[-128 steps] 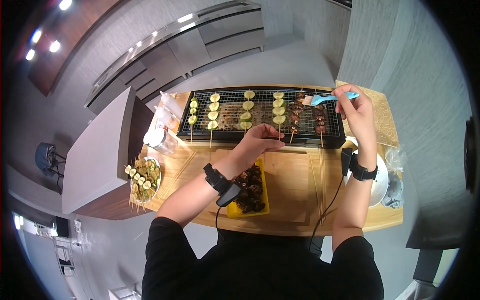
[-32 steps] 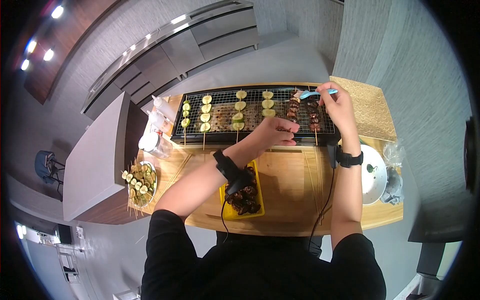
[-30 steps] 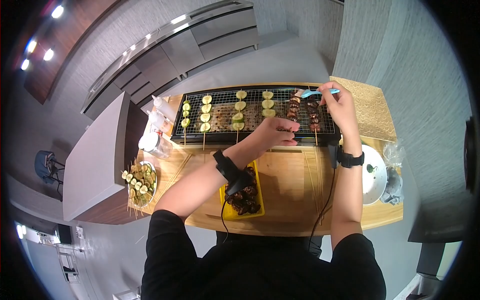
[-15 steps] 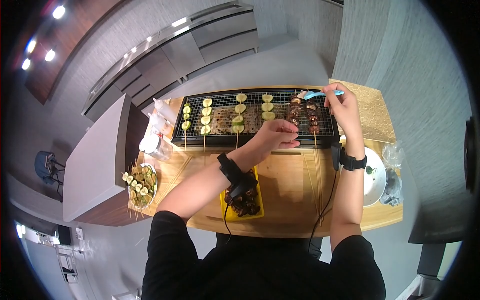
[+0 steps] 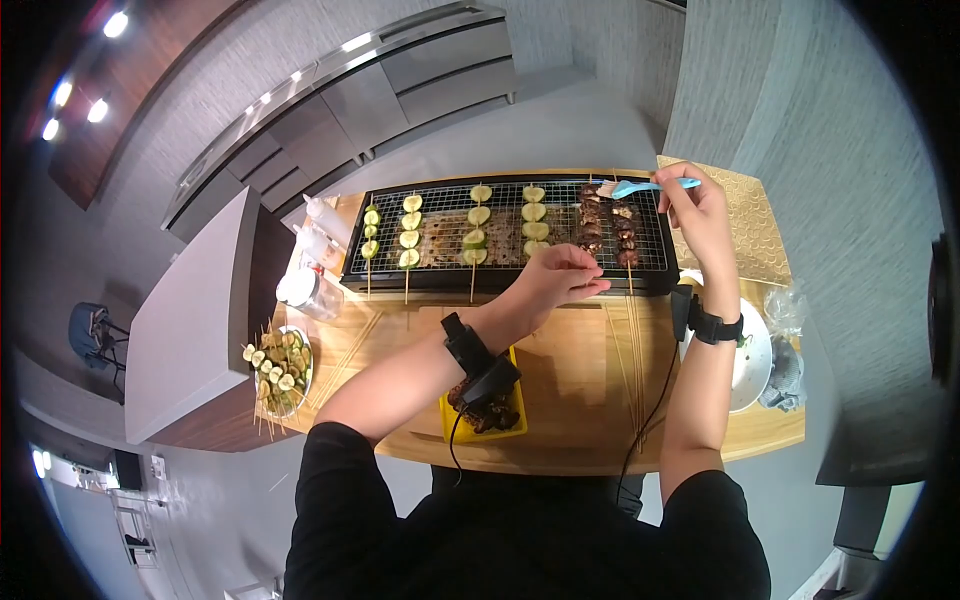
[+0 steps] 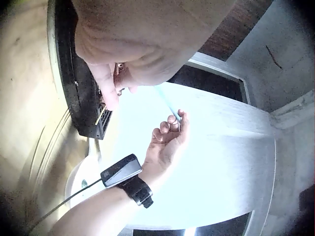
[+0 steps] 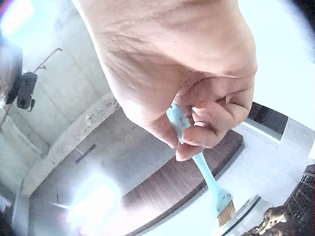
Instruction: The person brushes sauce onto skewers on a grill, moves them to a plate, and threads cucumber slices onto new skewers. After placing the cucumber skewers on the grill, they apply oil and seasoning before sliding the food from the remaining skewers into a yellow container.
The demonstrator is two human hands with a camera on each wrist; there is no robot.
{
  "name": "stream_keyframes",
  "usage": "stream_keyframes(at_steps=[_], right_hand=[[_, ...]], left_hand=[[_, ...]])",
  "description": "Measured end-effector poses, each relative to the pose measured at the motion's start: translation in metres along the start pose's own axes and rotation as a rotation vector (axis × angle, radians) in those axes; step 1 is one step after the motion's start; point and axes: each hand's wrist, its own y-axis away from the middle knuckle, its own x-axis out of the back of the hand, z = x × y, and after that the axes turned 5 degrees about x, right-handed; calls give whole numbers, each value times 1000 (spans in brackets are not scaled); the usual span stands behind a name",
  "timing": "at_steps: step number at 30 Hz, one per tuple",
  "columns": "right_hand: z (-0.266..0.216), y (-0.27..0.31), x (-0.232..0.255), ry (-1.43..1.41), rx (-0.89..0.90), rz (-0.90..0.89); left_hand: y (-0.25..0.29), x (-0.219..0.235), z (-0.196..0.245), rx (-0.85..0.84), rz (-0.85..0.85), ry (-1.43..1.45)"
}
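From where I stood, the likeliest trouble lay with the pale-blue brush with brown bristles (image 5: 640, 185), held at the far right end of the long black grill with silver wire mesh (image 5: 440, 281). Its bristles were just beside the left of 2 wooden skewers of dark browned meat (image 5: 590, 212); whether they touched, I couldn't tell. Too hard a stroke might roll that skewer or catch the bristles in the mesh. The left hand (image 5: 548, 280) hung low over the grill's near edge, so a dip could bring its fingers against metal, which would hurt if it was hot. The thin black cable (image 5: 668, 390) below the right wrist might also drag the loose pale wooden sticks (image 5: 632, 370) on the light wooden worktop (image 5: 770, 428). The right hand (image 5: 700, 210) pinched the brush handle, its grip closed to little more than the handle's thickness. The left grip was nearly drawn together, but I couldn't tell whether it held the skewer's end.
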Motion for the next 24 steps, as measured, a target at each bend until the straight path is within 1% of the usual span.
stream_keyframes(at_steps=[4,8,11,14,17,20,24], right_hand=[[-13,3,1,-33,-12,-49],[-18,5,4,-26,-24,-132],[-22,7,8,-56,-89,-219],[-19,7,8,78,-106,-333],[-18,6,3,-35,-109,-253],[-14,5,-2,-38,-122,-274],[-3,3,-4,-12,-88,-242]], left_hand=[[1,3,-1,34,-24,-19],[11,-12,11,109,-33,-8],[11,-15,11,135,-51,-26],[8,-14,7,137,-64,-21],[6,-13,4,131,-78,6],[7,-12,5,132,-85,27],[8,-15,8,150,-67,10]])
